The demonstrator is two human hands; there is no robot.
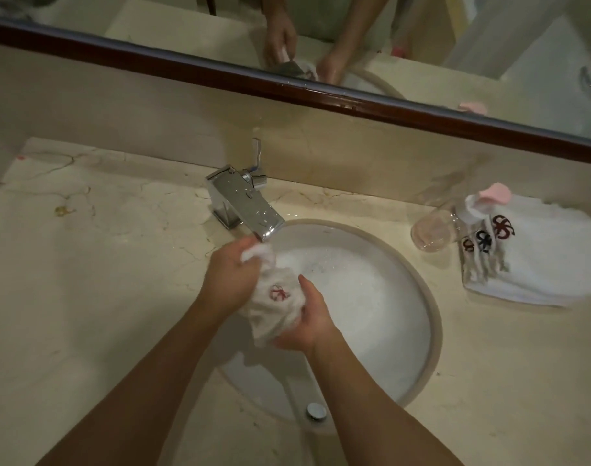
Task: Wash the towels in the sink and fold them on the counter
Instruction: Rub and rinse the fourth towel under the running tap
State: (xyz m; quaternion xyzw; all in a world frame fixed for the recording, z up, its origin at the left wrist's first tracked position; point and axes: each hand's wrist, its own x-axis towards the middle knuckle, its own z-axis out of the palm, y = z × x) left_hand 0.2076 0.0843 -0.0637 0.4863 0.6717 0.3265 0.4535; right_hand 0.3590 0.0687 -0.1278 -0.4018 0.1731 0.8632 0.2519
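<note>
Washing step: left hand (232,274) and right hand (309,326) fingers clamp the wet towel (277,302) under the faucet (250,205), above the sink (433,317). Next: wring, then fold.

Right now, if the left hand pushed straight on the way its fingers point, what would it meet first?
Probably the faucet: the left hand, gripping the wet towel, points up toward its spout, just ahead. Depth is unclear, so it might pass underneath.

Two bare forearms; seemingly no sleeves, rings.
</note>
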